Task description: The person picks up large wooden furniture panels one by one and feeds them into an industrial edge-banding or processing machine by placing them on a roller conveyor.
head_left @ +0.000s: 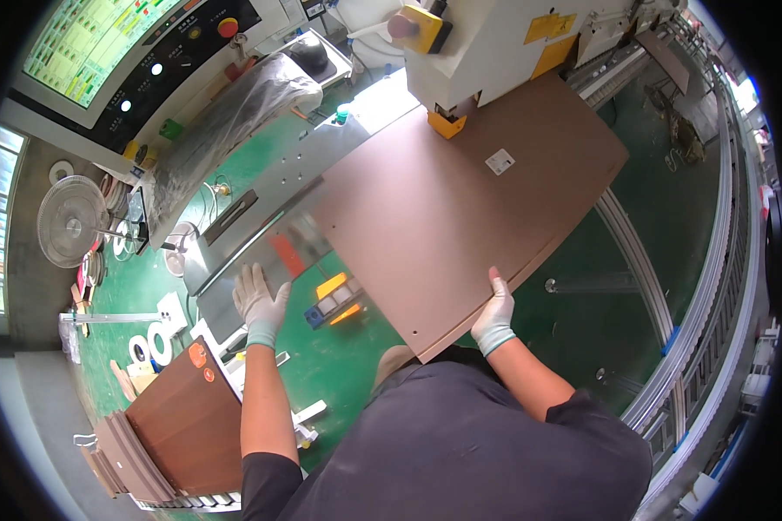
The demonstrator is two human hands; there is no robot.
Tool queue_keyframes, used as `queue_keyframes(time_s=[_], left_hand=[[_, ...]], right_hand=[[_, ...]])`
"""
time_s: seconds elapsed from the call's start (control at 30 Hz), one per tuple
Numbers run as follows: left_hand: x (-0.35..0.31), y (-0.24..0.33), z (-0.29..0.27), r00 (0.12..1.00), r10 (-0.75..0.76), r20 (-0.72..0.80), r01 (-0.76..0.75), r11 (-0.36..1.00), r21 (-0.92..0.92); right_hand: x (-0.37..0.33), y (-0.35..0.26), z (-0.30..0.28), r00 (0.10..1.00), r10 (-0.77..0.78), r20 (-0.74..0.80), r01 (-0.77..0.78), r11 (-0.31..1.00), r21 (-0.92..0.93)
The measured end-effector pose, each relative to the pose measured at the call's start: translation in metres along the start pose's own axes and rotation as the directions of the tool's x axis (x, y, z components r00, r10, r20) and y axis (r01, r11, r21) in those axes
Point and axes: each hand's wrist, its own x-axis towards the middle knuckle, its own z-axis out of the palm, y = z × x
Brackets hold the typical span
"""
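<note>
A large flat brown panel (426, 226) lies in front of me, a small white label on its far part. Its far edge reaches under the white machine head with a yellow guard. My right hand (495, 317), in a whitish glove, grips the panel's near right edge with the thumb on top; its other fingers are mostly hidden. My left hand (261, 300), gloved alike, is held flat with the fingers stretched out. It is at the near end of the grey metal machine table (274, 195), left of the panel, and holds nothing. Whether it touches the metal I cannot tell.
A control panel with a lit screen (96, 43) and a red stop button stands at upper left. Below it are a plastic-wrapped beam (235, 113) and a fan (74, 221). Stacked brown boards (187, 417) stand at lower left. A roller conveyor (712, 286) curves along the right.
</note>
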Motion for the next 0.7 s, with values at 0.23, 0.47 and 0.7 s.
queue_keyframes(time_s=[0.23,0.47,0.7], left_hand=[[0.006,-0.011,0.009,0.990,0.103,-0.100,-0.087,0.984,0.152],[-0.010,-0.008,-0.007,0.999,-0.034,0.010,0.033,0.994,0.101],[-0.007,0.017,-0.018,0.993,-0.065,0.099,0.052,0.990,0.131]], right_hand=[[0.022,-0.065,0.015,0.989,-0.126,0.079,0.116,0.986,0.122],[0.049,-0.036,0.018,0.910,-0.373,-0.181,0.363,0.928,-0.088],[0.016,0.014,-0.012,0.857,0.335,0.391,-0.321,0.941,-0.102]])
